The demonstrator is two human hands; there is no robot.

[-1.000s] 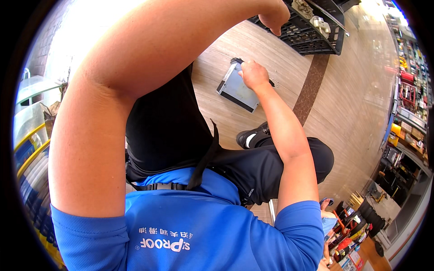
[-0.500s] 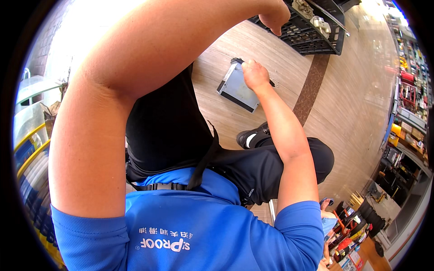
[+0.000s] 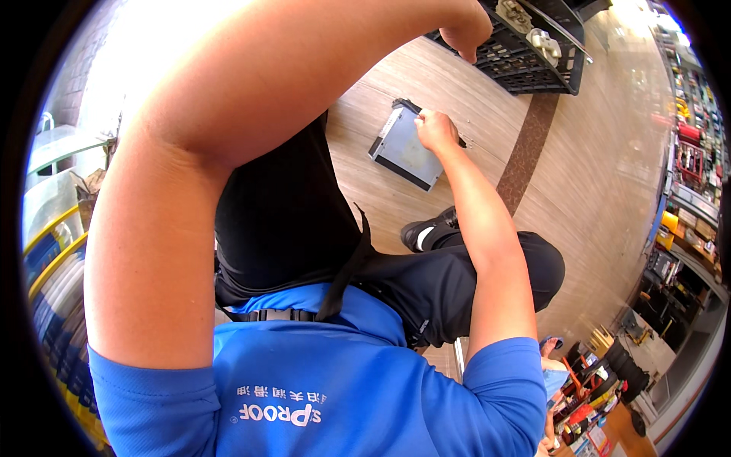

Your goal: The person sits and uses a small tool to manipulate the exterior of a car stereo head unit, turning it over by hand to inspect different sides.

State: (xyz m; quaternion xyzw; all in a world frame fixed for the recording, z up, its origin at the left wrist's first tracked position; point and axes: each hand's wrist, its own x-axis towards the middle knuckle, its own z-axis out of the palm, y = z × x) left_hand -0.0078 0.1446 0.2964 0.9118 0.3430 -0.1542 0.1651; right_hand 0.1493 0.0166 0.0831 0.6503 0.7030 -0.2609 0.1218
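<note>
A flat grey metal box (image 3: 402, 152) with a dark front edge lies on the wooden floor in front of me. My right hand (image 3: 435, 128) rests on its far right corner, fingers curled over the edge. My left arm stretches across the upper picture. My left hand (image 3: 466, 32) hangs with its fingers curled at the near rim of a black plastic crate (image 3: 533, 65); whether it grips anything I cannot tell. Pale metal parts (image 3: 542, 42) lie in the crate.
My bent leg in black trousers and a black shoe (image 3: 426, 232) are just below the box. A dark strip (image 3: 525, 148) runs across the floor. Shelves with colourful goods (image 3: 685, 152) line the right side. Yellow and blue items (image 3: 46, 251) stand at the left.
My right hand has shifted very slightly on the box's corner; my left hand stays by the crate.
</note>
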